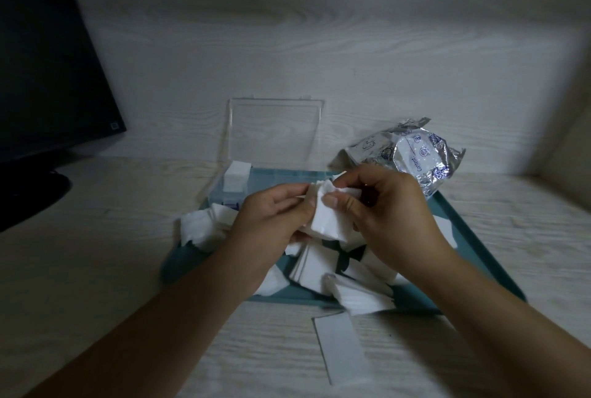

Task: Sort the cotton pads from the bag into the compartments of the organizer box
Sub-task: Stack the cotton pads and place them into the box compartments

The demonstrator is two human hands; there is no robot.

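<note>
Early stage. One stack of pads (236, 175) fills box (275, 138) compartment at 11 o'clock. Both hands pinch small bunch (329, 221): left hand (271, 221), right hand (383, 205). Loose pads (319, 264) litter tray (473, 237). Bag (406, 154) at 1 o'clock, opened. Most sorting left.

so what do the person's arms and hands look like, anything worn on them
Both forearms are bare as far as the picture shows: no sleeves, no gloves. The left hand and right hand show no rings, and neither wrist carries a watch or band. The nails look short and unpainted, though the dim light makes fine detail hard to tell.
</note>
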